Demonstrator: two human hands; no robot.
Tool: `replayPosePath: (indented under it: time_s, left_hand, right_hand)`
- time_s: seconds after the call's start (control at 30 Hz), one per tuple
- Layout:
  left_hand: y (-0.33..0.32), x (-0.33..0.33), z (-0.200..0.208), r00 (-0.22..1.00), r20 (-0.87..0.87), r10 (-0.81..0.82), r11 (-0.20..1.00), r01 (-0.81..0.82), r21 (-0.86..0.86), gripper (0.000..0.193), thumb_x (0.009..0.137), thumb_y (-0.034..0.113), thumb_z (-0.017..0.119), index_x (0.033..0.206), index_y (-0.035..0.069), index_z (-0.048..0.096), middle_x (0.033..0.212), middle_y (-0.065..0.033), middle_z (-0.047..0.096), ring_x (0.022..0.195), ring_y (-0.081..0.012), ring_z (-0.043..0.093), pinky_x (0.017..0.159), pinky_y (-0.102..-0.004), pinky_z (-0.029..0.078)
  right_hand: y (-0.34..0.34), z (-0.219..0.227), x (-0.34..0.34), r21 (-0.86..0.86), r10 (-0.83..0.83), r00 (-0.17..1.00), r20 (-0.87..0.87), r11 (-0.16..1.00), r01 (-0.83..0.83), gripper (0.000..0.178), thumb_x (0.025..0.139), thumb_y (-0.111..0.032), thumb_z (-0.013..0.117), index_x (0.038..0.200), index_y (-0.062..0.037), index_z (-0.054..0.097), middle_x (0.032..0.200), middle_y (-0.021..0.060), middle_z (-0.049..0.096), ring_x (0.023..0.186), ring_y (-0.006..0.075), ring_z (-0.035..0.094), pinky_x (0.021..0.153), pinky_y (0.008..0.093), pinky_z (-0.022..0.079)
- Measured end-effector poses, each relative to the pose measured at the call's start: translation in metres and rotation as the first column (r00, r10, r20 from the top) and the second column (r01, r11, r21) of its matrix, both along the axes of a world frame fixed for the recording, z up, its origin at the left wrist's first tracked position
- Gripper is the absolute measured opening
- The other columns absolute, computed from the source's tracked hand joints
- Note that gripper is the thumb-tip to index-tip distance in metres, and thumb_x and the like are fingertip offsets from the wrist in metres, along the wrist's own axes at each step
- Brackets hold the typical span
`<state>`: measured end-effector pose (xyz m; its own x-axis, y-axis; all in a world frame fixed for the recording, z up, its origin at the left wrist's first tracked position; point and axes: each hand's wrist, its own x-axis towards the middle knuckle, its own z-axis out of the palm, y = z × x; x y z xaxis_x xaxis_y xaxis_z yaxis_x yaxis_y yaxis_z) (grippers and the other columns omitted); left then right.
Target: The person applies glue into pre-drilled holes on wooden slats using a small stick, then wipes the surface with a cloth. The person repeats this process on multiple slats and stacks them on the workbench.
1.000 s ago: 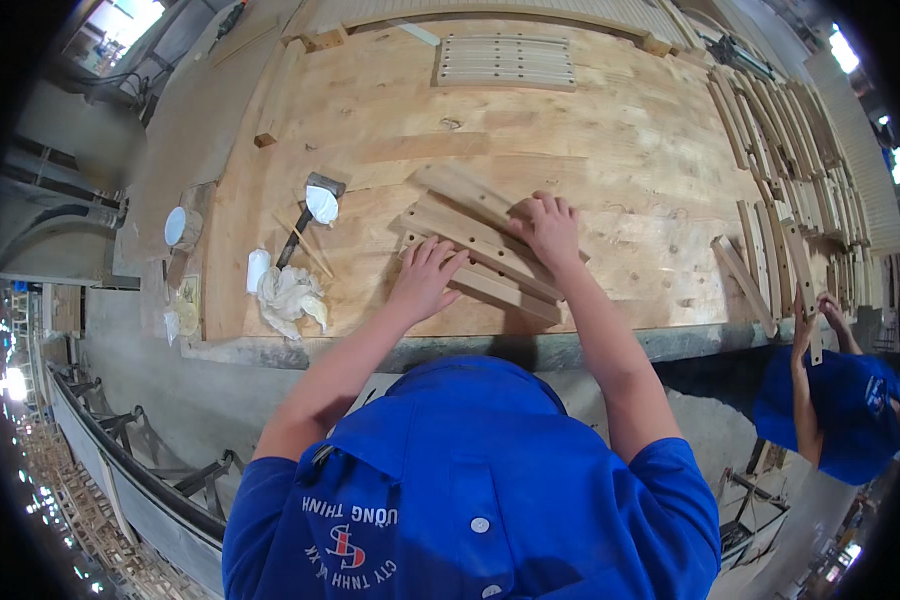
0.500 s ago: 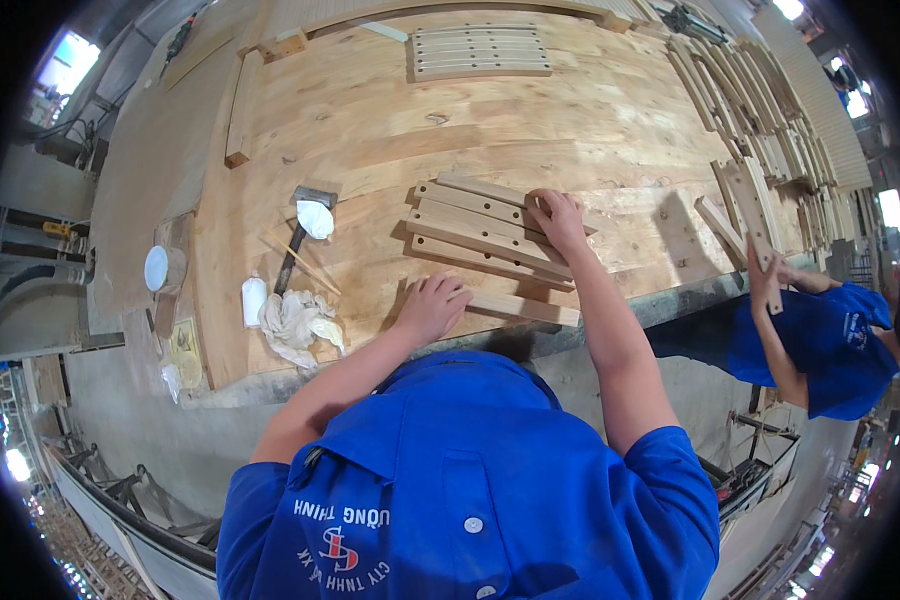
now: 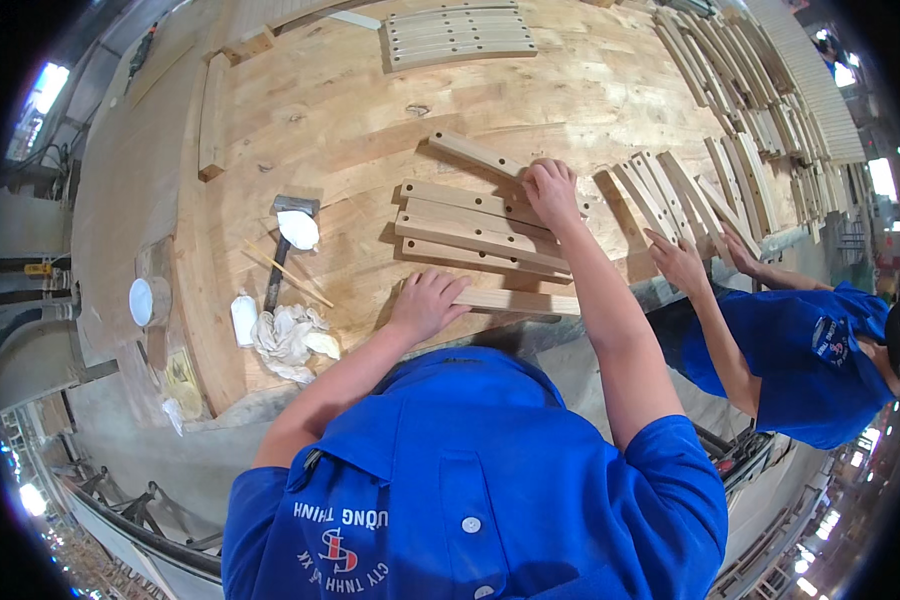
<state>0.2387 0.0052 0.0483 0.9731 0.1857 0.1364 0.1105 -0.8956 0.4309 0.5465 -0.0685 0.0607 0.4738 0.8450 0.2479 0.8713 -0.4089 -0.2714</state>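
My right hand (image 3: 553, 192) is closed on a pale wooden strip (image 3: 475, 155) with dark round holes, the farthest of a loose group. Its left end points away from me, apart from the others. Several drilled wooden strips (image 3: 470, 219) lie side by side just nearer, partly under my right hand and forearm. My left hand (image 3: 430, 303) has its fingers curled over the left end of the nearest wooden strip (image 3: 520, 301), close to the bench's front edge. My right forearm hides the right ends of some strips.
Left on the wooden bench (image 3: 340, 120) lie a hammer (image 3: 276, 270), a thin stick, a white bottle (image 3: 243, 318) and a crumpled cloth (image 3: 292, 342). A strip stack (image 3: 460, 38) lies at the back. A co-worker (image 3: 770, 350) handles strips at right, near more piles.
My right hand has swung the farthest strip away from the group, its left end going farther off. The co-worker has lowered a held piece, and strips now lie fanned before them.
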Motion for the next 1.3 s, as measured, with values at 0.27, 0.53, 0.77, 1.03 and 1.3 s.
replayPosePath:
  time_s: [0.27,0.53,0.77,1.03,1.3]
  left_hand:
    - [0.051,0.041,0.023,0.954,0.199,0.224,0.947,-0.261,0.186,0.043,0.084,0.042,0.066,0.116,0.015,0.063,0.119,-0.0064,0.056,0.115,-0.0275,0.048,0.102,-0.0489,0.031]
    - [0.076,0.04,0.022,0.979,-0.049,0.2,0.98,-0.2,-0.003,0.044,0.079,0.043,0.073,0.113,0.016,0.064,0.109,-0.0058,0.055,0.107,-0.0268,0.048,0.092,-0.0424,0.04]
    - [0.069,0.045,0.015,0.941,-0.024,0.337,0.939,-0.334,0.081,0.04,0.079,0.04,0.074,0.109,0.016,0.063,0.111,-0.0059,0.053,0.108,-0.0271,0.046,0.093,-0.0425,0.038]
    - [0.049,0.029,0.024,0.993,0.01,0.12,0.992,-0.12,0.027,0.046,0.079,0.044,0.072,0.114,0.015,0.062,0.115,-0.006,0.053,0.108,-0.0275,0.046,0.097,-0.0443,0.035]
    - [0.014,-0.015,0.02,1.0,-0.014,0.027,0.99,-0.025,0.142,0.051,0.076,0.038,0.075,0.119,0.015,0.061,0.118,-0.0057,0.052,0.113,-0.0282,0.045,0.099,-0.0456,0.035]
  right_hand:
    - [-0.047,0.009,-0.047,0.148,-0.119,0.98,-0.159,0.978,0.143,0.022,0.083,-0.027,0.071,0.097,-0.0115,0.064,0.12,0.007,0.059,0.118,0.0297,0.049,0.1,0.0468,0.035]
    - [-0.108,0.016,-0.078,-0.004,-0.155,0.98,-0.126,0.988,0.156,0.044,0.079,-0.034,0.075,0.116,-0.0148,0.063,0.129,0.0053,0.056,0.126,0.0301,0.046,0.106,0.0463,0.032]
    - [-0.087,-0.004,-0.056,0.036,-0.264,0.964,-0.038,0.963,0.266,0.059,0.077,-0.033,0.076,0.13,-0.0154,0.056,0.141,0.0091,0.047,0.132,0.0314,0.042,0.107,0.0468,0.032]
    - [-0.141,0.0,-0.078,0.231,-0.361,0.896,-0.258,0.878,0.42,0.048,0.083,-0.026,0.071,0.125,-0.007,0.057,0.131,0.015,0.05,0.117,0.0351,0.049,0.099,0.0444,0.041]
    - [-0.195,0.016,-0.112,-0.193,-0.501,0.67,-0.547,0.855,0.482,0.047,0.079,-0.033,0.074,0.114,-0.004,0.06,0.098,0.0152,0.062,0.085,0.0284,0.064,0.078,0.0396,0.051]
